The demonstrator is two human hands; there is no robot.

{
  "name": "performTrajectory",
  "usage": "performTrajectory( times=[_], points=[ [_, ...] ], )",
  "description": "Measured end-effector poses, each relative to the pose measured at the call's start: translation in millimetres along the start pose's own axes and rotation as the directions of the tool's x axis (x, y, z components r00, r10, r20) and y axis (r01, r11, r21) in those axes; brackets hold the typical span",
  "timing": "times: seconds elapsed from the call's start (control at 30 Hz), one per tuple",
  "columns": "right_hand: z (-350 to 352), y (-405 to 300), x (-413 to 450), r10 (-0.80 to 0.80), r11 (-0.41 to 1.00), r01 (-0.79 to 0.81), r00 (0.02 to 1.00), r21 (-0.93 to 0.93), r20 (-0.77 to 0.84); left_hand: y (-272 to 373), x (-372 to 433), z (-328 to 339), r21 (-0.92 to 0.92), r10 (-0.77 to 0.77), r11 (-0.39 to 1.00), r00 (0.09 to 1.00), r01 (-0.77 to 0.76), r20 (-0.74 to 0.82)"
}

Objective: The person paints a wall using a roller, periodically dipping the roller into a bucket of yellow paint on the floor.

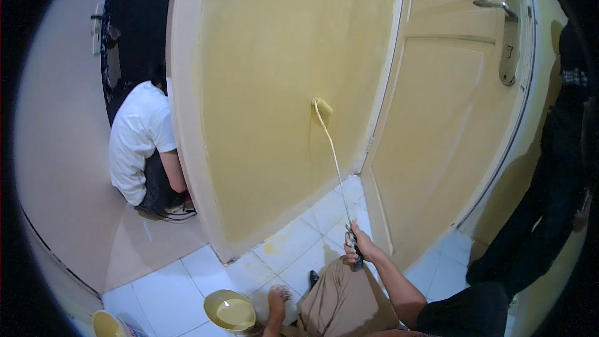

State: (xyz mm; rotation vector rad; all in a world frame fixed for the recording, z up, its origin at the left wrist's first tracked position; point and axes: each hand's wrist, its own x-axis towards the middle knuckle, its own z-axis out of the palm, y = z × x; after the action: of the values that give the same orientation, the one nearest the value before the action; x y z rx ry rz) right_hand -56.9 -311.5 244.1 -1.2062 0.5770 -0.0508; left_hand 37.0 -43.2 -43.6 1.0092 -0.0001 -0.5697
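My right hand is closed around the dark handle of a paint roller. The roller's long, thin, paint-coated rod reaches up and left, and its small yellow sleeve rests against the yellow wall. A bare limb end with pale specks shows left of the brown-trousered knee; whether it is my left hand or a foot cannot be made out. Left of it stands a yellow paint bucket with light yellow paint inside.
A cream door with a metal handle borders the wall at right. A person in a white shirt crouches in the doorway at left. Another person in dark clothing stands at far right. Paint marks the white floor tiles; another container stands bottom left.
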Motion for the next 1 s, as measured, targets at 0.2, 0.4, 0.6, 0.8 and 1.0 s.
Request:
performTrajectory(
  times=[0.2,0.4,0.6,0.8,1.0],
  points=[
    [-12.0,24.2,13.4,-0.056,0.998,0.054,0.995,-0.035,-0.080,52.8,-28.9,41.3,0.320,0.019,0.947,1.000,-0.016,-0.008],
    [-24.7,40.0,26.7,-0.347,0.924,0.346,0.938,-0.164,0.022,144.6,-29.0,135.6,0.305,0.228,0.907,0.948,-0.290,0.223],
    [-26.4,40.7,30.0,-0.063,0.997,0.061,0.997,0.037,0.043,239.5,50.6,239.9,0.406,0.470,0.612,0.725,-0.679,0.504],
    [-31.4,34.8,27.4,-0.093,0.995,0.094,0.995,-0.040,0.037,380.2,103.9,425.8,0.685,0.409,0.027,0.634,-0.728,0.657],
    [-37.5,48.6,39.3,-0.118,0.992,0.120,0.989,-0.025,0.095,462.4,191.6,504.7,0.399,0.368,-0.830,0.153,-0.390,0.917]
  ],
)
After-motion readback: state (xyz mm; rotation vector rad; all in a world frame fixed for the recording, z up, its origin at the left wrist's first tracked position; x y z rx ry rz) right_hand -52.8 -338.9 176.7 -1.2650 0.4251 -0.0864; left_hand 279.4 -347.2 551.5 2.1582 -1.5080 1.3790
